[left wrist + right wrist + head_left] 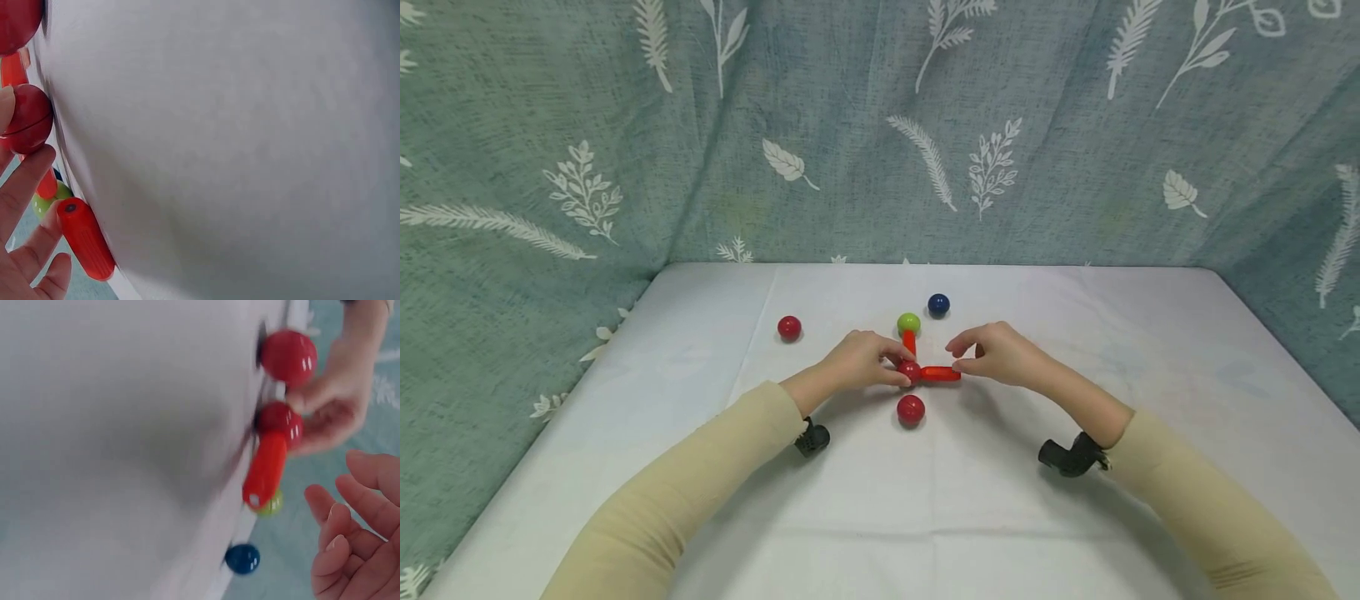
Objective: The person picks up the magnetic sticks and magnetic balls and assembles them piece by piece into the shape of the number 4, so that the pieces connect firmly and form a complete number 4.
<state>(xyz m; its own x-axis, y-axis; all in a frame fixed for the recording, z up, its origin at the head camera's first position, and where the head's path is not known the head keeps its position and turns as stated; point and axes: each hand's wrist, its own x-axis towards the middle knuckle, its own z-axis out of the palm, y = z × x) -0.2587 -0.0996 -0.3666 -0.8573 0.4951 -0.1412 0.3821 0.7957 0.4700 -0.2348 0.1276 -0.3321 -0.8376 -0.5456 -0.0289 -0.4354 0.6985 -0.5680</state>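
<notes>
My left hand [861,360] pinches a glossy red ball [911,372] between thumb and fingers. An orange-red rod [942,374] extends right from this ball; another rod [909,342] runs away from it to a lime-green ball [908,323]. In the left wrist view a third orange-red rod [86,240] lies beside my left fingers; my hand hides it in the head view. My right hand [1000,357] hovers by the right rod's free end, fingers loosely bent. The right wrist view shows nothing in its grasp and a gap to the rod [265,469].
A second red ball [911,410] lies nearer me than the held one. Farther back are a dark blue ball [938,305] and, at left, another red ball [789,327]. A white cloth [880,500] covers the table; a green leaf-patterned curtain [850,125] hangs behind.
</notes>
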